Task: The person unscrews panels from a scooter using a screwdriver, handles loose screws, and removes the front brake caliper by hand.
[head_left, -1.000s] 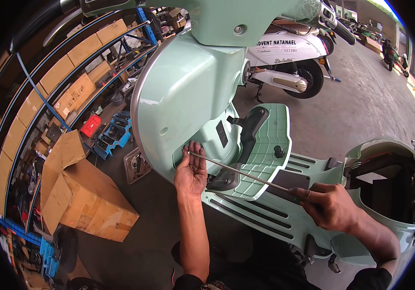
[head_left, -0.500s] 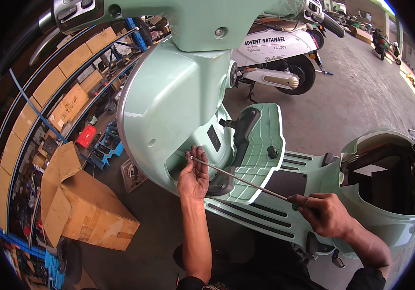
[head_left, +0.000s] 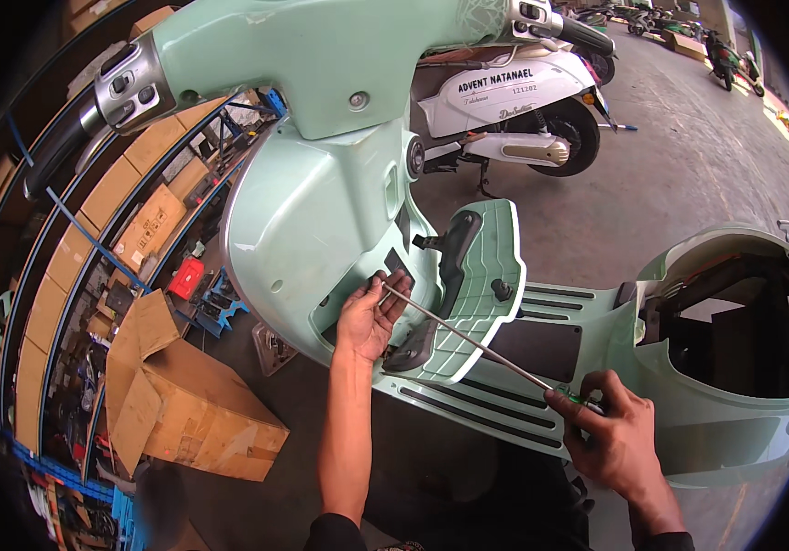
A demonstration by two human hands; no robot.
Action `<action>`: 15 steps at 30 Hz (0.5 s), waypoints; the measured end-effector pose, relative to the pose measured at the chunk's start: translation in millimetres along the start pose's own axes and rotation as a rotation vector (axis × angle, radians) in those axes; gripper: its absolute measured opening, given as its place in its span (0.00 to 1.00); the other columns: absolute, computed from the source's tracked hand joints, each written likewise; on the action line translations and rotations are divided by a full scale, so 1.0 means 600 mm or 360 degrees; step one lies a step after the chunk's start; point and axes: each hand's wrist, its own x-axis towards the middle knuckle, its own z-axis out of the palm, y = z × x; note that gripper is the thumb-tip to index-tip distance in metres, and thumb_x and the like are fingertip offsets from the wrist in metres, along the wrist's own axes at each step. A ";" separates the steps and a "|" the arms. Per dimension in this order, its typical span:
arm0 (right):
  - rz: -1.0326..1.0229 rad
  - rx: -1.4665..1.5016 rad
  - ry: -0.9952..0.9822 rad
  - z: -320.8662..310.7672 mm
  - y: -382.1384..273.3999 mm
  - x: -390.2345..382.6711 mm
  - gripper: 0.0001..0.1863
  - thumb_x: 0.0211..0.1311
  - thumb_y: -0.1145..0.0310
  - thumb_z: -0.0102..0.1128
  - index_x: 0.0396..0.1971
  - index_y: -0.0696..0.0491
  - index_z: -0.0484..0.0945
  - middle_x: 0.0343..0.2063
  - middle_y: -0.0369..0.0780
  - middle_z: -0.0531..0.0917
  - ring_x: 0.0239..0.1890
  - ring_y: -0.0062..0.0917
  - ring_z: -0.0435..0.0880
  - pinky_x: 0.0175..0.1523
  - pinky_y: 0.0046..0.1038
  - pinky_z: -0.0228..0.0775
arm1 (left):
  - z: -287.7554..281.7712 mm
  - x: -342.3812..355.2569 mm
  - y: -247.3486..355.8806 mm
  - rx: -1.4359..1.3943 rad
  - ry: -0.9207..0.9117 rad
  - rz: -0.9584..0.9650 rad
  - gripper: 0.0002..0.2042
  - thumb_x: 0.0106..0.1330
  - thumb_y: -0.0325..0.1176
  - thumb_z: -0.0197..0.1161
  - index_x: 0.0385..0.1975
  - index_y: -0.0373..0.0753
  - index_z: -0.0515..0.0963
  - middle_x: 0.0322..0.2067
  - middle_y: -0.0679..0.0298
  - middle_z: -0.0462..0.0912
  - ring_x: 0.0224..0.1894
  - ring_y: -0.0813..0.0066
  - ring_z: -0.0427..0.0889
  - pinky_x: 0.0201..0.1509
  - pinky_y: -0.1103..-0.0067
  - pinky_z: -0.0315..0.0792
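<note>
A long screwdriver (head_left: 468, 341) slants across the scooter's footwell, its thin metal shaft pointing up and left. My right hand (head_left: 616, 439) is closed round its dark handle with green on it, above the footboard's rear end. Palm up, my left hand (head_left: 369, 317) has its thumb and fingers bent about the shaft's tip; whether a small screw sits there I cannot make out. Just beyond that hand is the opening in the pale green front body (head_left: 307, 216) of the scooter. A loose pale green panel (head_left: 479, 289) with a ribbed inner face stands tilted over the footboard (head_left: 541, 349).
The scooter's handlebar (head_left: 321, 55) spans the top, and its open seat compartment (head_left: 725, 321) gapes at the right. At lower left stands an opened cardboard box (head_left: 215, 404), before blue shelving with cartons (head_left: 151, 225). A white scooter (head_left: 514, 101) is parked beyond.
My left thumb has closed in at the screwdriver's tip. My right hand has shifted a little left and lower, showing more of the handle. The whole view has shifted.
</note>
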 end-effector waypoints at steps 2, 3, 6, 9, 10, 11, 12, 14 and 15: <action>-0.0007 -0.0067 0.0066 -0.006 0.007 0.016 0.26 0.41 0.75 0.72 0.46 0.45 0.83 0.39 0.40 0.75 0.33 0.26 0.82 0.31 0.31 0.76 | 0.018 0.030 0.014 -0.0069 -0.0071 -0.0008 0.07 0.73 0.28 0.49 0.44 0.33 0.71 0.50 0.50 0.78 0.52 0.58 0.80 0.57 0.67 0.79; 0.0224 0.0374 0.0143 0.000 0.013 0.019 0.25 0.40 0.75 0.73 0.45 0.45 0.83 0.39 0.41 0.75 0.32 0.26 0.82 0.31 0.29 0.76 | 0.027 0.048 0.014 -0.0085 -0.0006 -0.0037 0.07 0.73 0.29 0.49 0.45 0.34 0.71 0.49 0.51 0.78 0.52 0.60 0.80 0.58 0.68 0.79; 0.0405 0.0822 0.0517 0.016 0.034 0.028 0.21 0.40 0.76 0.75 0.39 0.52 0.82 0.39 0.44 0.76 0.33 0.27 0.81 0.33 0.27 0.74 | 0.050 0.105 -0.003 -0.0125 0.0029 -0.0150 0.08 0.74 0.29 0.47 0.46 0.34 0.71 0.49 0.54 0.79 0.53 0.64 0.80 0.60 0.70 0.77; 0.0293 0.0898 0.1103 0.044 0.057 0.040 0.18 0.43 0.76 0.74 0.36 0.58 0.76 0.39 0.47 0.77 0.40 0.34 0.80 0.40 0.31 0.75 | 0.081 0.162 -0.033 -0.0132 0.0091 -0.0347 0.09 0.75 0.29 0.44 0.46 0.34 0.71 0.49 0.53 0.80 0.52 0.65 0.80 0.60 0.71 0.77; 0.0335 0.0913 0.1131 0.055 0.067 0.055 0.18 0.43 0.76 0.74 0.36 0.58 0.76 0.39 0.47 0.77 0.40 0.34 0.80 0.40 0.31 0.75 | 0.087 0.186 -0.039 -0.0087 0.0087 -0.0372 0.09 0.75 0.29 0.44 0.46 0.34 0.71 0.49 0.53 0.80 0.52 0.65 0.80 0.60 0.71 0.77; 0.0374 0.1060 0.1160 0.070 0.072 0.075 0.19 0.44 0.77 0.73 0.38 0.58 0.76 0.40 0.48 0.77 0.40 0.34 0.80 0.40 0.30 0.75 | 0.077 0.203 -0.038 -0.0146 0.0145 -0.0316 0.10 0.75 0.30 0.43 0.46 0.33 0.71 0.49 0.53 0.80 0.52 0.65 0.80 0.60 0.72 0.77; 0.0412 0.1208 0.1192 0.084 0.080 0.096 0.19 0.46 0.77 0.72 0.39 0.58 0.75 0.41 0.48 0.77 0.40 0.34 0.80 0.41 0.30 0.75 | 0.067 0.220 -0.034 -0.0201 0.0202 -0.0255 0.11 0.76 0.30 0.42 0.47 0.32 0.71 0.49 0.52 0.80 0.52 0.65 0.80 0.60 0.72 0.78; 0.0350 0.1266 0.1122 0.100 0.103 0.131 0.17 0.49 0.81 0.66 0.41 0.60 0.74 0.43 0.49 0.78 0.39 0.35 0.81 0.42 0.30 0.75 | 0.071 0.246 -0.038 -0.0240 0.0370 -0.0160 0.13 0.77 0.32 0.40 0.48 0.30 0.71 0.49 0.52 0.80 0.52 0.65 0.81 0.59 0.72 0.78; 0.0333 0.1284 0.1131 0.105 0.118 0.149 0.16 0.50 0.81 0.65 0.40 0.60 0.73 0.43 0.49 0.78 0.39 0.35 0.81 0.42 0.30 0.75 | 0.073 0.261 -0.043 -0.0242 0.0362 -0.0181 0.14 0.77 0.32 0.40 0.48 0.30 0.71 0.49 0.52 0.80 0.52 0.65 0.81 0.59 0.72 0.78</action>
